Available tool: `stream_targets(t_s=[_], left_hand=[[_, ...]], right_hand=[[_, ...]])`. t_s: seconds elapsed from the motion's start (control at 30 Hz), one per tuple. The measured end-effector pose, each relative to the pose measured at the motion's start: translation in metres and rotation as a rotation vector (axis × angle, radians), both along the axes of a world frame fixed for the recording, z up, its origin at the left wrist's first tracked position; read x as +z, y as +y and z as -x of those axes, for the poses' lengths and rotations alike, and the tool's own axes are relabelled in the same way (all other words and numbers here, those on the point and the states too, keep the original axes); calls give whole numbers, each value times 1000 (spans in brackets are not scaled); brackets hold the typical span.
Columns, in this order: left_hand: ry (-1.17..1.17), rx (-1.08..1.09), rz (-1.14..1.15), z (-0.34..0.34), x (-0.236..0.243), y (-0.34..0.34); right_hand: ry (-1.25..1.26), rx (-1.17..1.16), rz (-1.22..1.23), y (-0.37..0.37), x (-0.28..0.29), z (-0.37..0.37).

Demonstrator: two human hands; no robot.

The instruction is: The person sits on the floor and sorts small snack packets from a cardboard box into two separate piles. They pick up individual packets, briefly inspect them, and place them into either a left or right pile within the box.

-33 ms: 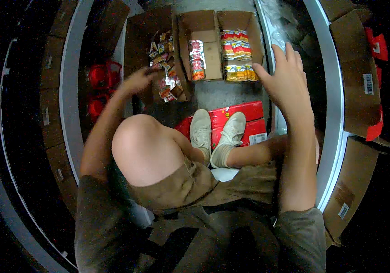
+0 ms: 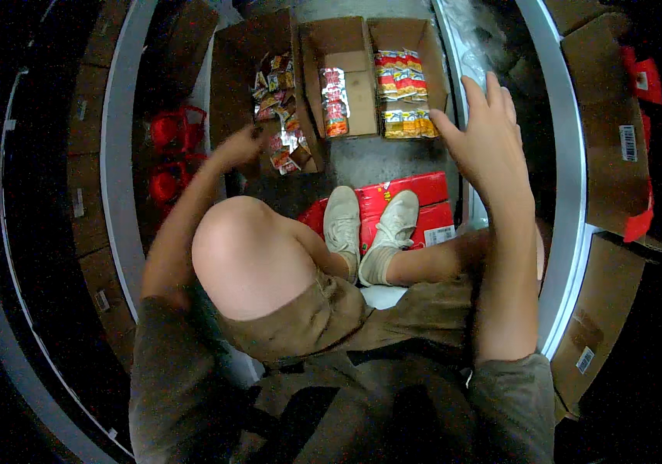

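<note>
My left hand (image 2: 242, 143) hangs at the near part of a cardboard box (image 2: 238, 69) holding loose, jumbled sachets (image 2: 291, 143); its fingers are dim and blurred, so their grip is unclear. My right hand (image 2: 485, 135) is open, fingers apart, above the right edge of another box (image 2: 408, 31), which holds rows of red, white and yellow sachets (image 2: 400, 81). Between these boxes, a third box (image 2: 358, 97) has a single column of silver and orange sachets (image 2: 335, 100) along its left side.
My shoes (image 2: 389, 228) rest on a flattened red carton (image 2: 423, 197) below the boxes. Metal rails (image 2: 539, 42) run along both sides, with brown cartons (image 2: 601, 178) beyond. Red objects (image 2: 168, 131) lie at the left, clear plastic (image 2: 466, 39) at upper right.
My left hand has shifted slightly down at the left box. My right hand stays in nearly the same place.
</note>
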State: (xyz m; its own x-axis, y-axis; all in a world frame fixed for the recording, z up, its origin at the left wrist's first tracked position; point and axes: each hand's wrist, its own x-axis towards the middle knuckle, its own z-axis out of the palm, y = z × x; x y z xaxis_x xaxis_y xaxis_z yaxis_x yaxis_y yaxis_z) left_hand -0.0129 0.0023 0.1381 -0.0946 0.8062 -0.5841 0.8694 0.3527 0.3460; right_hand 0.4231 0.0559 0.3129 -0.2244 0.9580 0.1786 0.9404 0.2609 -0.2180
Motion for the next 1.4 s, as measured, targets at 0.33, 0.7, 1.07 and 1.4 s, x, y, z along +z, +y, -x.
stream_targets(t_s=[0.33, 0.7, 1.07, 1.4], left_hand=[[162, 27, 156, -1, -156, -35], [-217, 367, 119, 16, -144, -35], [-897, 1174, 21, -19, -137, -18], [-677, 682, -721, -62, 126, -8]], right_hand=[[93, -14, 211, 0, -6, 9], [248, 93, 89, -4, -8, 16], [198, 84, 176, -7, -11, 14], [552, 227, -19, -4, 6, 29]])
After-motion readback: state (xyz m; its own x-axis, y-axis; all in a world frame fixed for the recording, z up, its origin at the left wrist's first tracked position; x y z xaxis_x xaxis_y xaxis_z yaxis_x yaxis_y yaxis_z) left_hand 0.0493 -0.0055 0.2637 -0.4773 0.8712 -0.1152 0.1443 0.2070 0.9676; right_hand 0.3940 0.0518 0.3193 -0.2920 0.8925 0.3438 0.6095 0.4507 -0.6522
